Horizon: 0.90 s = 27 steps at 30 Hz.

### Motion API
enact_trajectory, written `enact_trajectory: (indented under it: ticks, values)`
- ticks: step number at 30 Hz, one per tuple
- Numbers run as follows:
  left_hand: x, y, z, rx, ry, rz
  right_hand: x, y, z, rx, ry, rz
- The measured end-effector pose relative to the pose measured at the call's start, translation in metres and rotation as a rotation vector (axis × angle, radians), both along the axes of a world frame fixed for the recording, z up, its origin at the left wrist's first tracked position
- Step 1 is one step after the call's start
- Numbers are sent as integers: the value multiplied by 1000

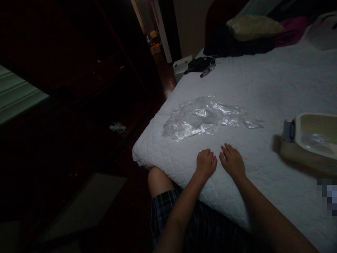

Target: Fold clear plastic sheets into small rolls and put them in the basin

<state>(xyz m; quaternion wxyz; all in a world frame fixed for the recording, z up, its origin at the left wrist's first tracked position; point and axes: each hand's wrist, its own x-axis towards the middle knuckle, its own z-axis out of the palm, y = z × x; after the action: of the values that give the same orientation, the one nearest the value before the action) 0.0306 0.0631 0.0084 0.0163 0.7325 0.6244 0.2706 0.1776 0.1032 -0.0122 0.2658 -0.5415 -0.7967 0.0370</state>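
Both of my hands rest palm down on the white quilted bed [263, 88], close to its near edge. My left hand [205, 163] has its fingers curled under against the quilt and holds nothing. My right hand [232, 162] lies flat beside it with the fingers stretched forward, also holding nothing. Just beyond the hands lies a crumpled sheet of clear plastic [200, 117], apart from both hands. A small separate scrap of clear plastic [254, 122] lies to its right.
A tan box with plastic inside [310, 144] sits on the bed at the right. At the far corner lie a black pouch [200, 64] and a small purple item [204, 73]. Pillows [252, 27] are at the head. Dark floor and furniture lie left.
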Motion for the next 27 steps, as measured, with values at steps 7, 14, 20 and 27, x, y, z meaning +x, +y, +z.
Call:
enact_trajectory:
  ticks: [7, 14, 20, 27]
  values:
    - [-1, 88, 6, 55, 73, -4, -2, 0, -2, 11, 24, -10]
    - [17, 91, -20, 46, 156, -72, -3, 0, 1, 5, 61, -21]
    - [10, 67, -17, 53, 85, -114, -2, -2, -3, 41, 82, -37]
    - [7, 55, -10, -35, -848, 68, 4, -7, -20, 258, 93, -83]
